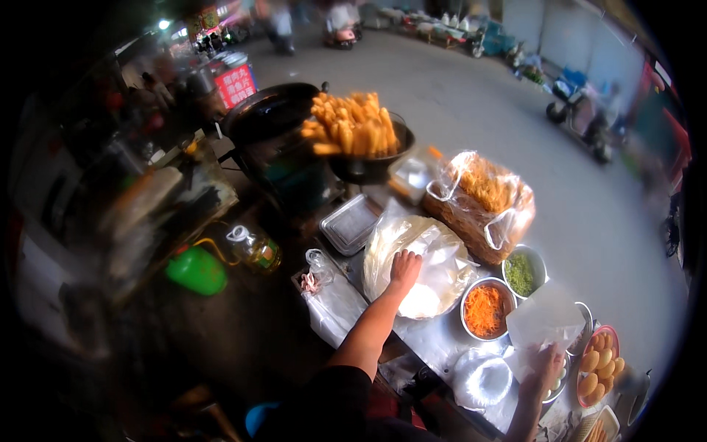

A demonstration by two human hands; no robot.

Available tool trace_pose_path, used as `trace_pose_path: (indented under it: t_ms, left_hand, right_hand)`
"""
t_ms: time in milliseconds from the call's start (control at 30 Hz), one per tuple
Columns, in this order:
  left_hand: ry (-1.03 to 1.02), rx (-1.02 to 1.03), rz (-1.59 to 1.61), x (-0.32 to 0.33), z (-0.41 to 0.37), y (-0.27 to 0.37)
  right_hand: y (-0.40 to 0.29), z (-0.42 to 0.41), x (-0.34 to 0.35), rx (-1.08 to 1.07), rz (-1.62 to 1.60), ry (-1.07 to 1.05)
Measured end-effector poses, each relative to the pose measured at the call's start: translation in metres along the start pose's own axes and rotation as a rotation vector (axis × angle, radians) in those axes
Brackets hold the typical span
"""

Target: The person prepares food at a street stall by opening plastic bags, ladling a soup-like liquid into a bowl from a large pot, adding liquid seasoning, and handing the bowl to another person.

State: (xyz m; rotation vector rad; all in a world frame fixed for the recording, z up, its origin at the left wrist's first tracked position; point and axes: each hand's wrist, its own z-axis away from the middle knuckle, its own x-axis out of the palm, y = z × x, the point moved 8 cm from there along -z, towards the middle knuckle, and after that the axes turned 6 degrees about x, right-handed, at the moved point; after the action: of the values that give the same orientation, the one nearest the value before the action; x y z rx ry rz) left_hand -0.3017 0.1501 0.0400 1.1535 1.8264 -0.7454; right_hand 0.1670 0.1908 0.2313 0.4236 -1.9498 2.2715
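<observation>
My left hand (406, 268) lies on the crumpled clear plastic (386, 243) that partly covers a round stack of thin pale flatbreads (431, 298). Whether its fingers pinch the plastic is not clear. My right hand (544, 364) grips a translucent white paper or plastic sleeve (544, 317), held up over the metal bowls. Between the hands stands a metal bowl of shredded carrot (486, 310), with a bowl of shredded green vegetable (519, 274) behind it. A bowl of what look like peeled eggs (562, 373) is partly hidden by my right hand.
Fried dough sticks (353, 127) are heaped over a dark wok (406, 143). Near them are a metal tray (351, 224) and a big plastic bag of fried food (480, 193). A plate of brown eggs (599, 364) stands right; an oil bottle (257, 248) and a green jug (196, 271) left.
</observation>
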Motion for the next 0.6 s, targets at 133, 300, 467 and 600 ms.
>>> trace_pose_path:
  t_ms: [133, 300, 467, 600]
  left_hand:
    - [-0.267, 0.317, 0.092, -0.019, 0.012, 0.047]
    - [-0.424, 0.12, 0.276, 0.006, 0.024, 0.035]
    - [-0.279, 0.073, 0.346, -0.03, 0.014, 0.04]
    - [-0.162, 0.01, 1.187, -0.113, 0.003, 0.08]
  right_hand:
    - [0.009, 0.025, -0.019, 0.057, 0.045, 0.041]
    - [0.026, 0.032, -0.019, 0.074, 0.027, -0.053]
    - [0.028, 0.041, -0.004, 0.068, 0.084, -0.098]
    - [0.024, 0.047, 0.016, -0.052, 0.373, -0.26]
